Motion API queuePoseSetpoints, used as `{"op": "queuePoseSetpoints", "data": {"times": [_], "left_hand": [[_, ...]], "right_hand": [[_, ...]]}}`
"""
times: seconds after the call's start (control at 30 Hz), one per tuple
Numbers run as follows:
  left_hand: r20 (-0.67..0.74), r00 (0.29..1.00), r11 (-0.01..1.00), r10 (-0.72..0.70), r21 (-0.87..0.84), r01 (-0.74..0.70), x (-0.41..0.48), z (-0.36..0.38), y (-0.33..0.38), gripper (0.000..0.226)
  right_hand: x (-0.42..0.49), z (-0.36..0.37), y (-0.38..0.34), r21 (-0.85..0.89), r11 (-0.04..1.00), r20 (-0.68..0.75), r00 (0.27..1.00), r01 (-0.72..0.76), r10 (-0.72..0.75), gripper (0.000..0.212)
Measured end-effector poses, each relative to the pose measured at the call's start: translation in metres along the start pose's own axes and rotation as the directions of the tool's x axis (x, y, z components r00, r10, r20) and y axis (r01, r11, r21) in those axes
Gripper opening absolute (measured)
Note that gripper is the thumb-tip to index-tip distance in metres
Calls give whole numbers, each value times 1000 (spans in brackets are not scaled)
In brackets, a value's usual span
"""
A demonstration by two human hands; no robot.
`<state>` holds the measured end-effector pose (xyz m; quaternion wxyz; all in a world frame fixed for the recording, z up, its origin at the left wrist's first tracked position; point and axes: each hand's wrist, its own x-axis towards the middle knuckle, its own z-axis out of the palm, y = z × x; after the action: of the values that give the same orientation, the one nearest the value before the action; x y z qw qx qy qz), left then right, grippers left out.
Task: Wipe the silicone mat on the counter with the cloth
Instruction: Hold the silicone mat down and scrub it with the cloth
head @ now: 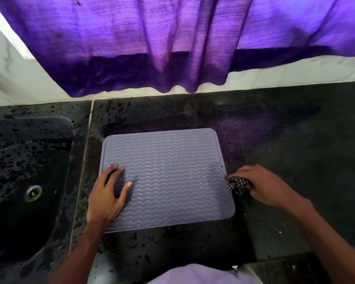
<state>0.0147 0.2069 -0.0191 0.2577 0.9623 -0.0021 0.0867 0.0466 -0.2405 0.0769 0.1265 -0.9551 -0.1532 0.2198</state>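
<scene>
A grey silicone mat (172, 171) with wavy ridges lies flat on the dark stone counter (295, 150). My left hand (107, 193) rests on the mat's near left part, fingers spread and pressing it down. My right hand (262, 185) grips a bunched dark-and-white checked cloth (237, 184) just off the mat's right edge, the cloth touching that edge. Most of the cloth is hidden inside the hand.
A dark sink (19, 171) with a metal drain (33, 192) is sunk into the counter at the left. A purple curtain (172, 44) hangs over the white wall behind. Water drops speckle the counter around the mat.
</scene>
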Motion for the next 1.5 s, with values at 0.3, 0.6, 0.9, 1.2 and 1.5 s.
{"op": "queuePoseSetpoints", "data": {"times": [0.3,0.6,0.9,1.2,1.5], "left_hand": [[8,1000,1000,2,17,-2,0,2,-2,64],[-4,1000,1000,5,31,-5,0,1,0,62],[-9,1000,999,11,36,-11,0,4,-3,62],[32,993,981,118,149,-121,1,12,-14,72],[37,994,981,104,159,-109,2,15,-17,72]], "right_hand": [[41,-5,-38,-188,982,32,999,-15,22,61],[12,13,-38,-146,986,176,979,-80,105,64],[17,8,-24,29,996,309,948,-82,69,53],[42,21,-43,-111,986,7,992,-124,126,65],[4,32,-37,-39,985,79,982,-166,169,56]]}}
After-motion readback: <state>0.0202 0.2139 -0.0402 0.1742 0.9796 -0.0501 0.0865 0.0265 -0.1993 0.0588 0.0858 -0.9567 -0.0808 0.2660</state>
